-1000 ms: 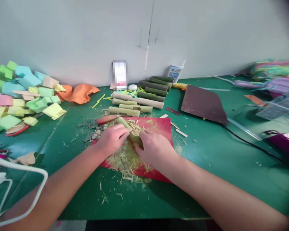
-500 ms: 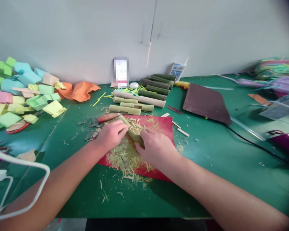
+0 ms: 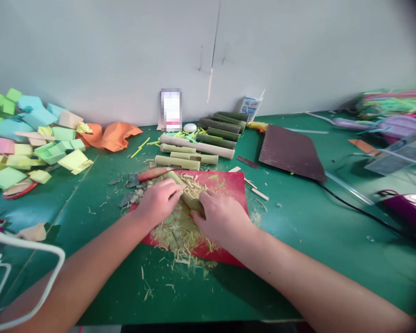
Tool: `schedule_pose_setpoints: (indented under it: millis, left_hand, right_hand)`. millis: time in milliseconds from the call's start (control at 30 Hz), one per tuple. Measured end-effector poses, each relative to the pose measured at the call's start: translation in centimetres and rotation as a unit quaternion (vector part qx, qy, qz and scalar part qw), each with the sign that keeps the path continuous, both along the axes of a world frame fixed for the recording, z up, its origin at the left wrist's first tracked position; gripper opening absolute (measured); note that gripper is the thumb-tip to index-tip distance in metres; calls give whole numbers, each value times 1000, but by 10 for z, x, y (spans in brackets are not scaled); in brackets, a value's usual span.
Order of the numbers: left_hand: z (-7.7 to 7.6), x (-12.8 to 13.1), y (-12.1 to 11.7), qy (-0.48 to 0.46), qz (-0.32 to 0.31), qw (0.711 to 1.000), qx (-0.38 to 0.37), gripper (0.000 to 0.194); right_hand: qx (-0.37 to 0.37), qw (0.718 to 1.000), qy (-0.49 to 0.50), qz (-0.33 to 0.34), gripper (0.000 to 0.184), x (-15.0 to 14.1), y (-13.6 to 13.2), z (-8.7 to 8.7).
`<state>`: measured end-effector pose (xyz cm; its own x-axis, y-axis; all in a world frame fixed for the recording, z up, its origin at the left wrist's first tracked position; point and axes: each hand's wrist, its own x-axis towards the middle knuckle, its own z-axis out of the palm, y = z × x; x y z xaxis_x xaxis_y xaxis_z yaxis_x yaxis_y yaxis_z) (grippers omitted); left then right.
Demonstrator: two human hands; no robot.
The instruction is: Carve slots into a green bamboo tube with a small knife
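A pale green bamboo tube (image 3: 191,202) with a cut-out in its side lies slantwise over a red sheet (image 3: 235,187). My right hand (image 3: 225,215) is wrapped round its near end. My left hand (image 3: 161,201) is closed, fingertips against the tube's middle by the cut-out; what it pinches, if anything, is hidden. Bamboo shavings (image 3: 180,231) and fine dust are strewn over the sheet and the table around it. Just beyond my left hand lies a tool with a reddish handle (image 3: 154,174), its far end partly out of sight near the tube.
Several bamboo tubes (image 3: 197,145) lie in a row behind the sheet. A phone (image 3: 171,108) leans on the wall. Folded paper pieces (image 3: 38,138) fill the left; a dark brown sheet (image 3: 291,152) lies right. A white cable (image 3: 57,273) crosses the left front.
The view has shifted slightly, so things sit a little lower and to the left. Both hands stay at the bamboo tube, with the left hand's fingers in nearly the same place.
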<state>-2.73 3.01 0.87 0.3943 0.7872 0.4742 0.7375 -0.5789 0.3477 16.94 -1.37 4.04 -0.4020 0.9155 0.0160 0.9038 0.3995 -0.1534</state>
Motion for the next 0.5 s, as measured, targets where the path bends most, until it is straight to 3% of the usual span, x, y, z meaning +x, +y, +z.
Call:
schedule_pose_setpoints:
  millis: [167, 267, 433, 500]
  left_hand:
    - [-1, 0, 0, -18, 35, 999, 21, 20]
    - [0, 1, -2, 1, -16, 1000, -10, 21]
    - [1, -3, 1, -32, 38, 998, 26, 19]
    - [1, -3, 1, -19, 7, 1000, -3, 20]
  right_hand:
    - [-2, 1000, 0, -5, 18, 0, 0, 1]
    - [-10, 1000, -3, 0, 18, 0, 0, 2]
    - [-12, 1000, -1, -6, 19, 0, 0, 0]
    - [-3, 1000, 8, 1, 18, 0, 0, -1]
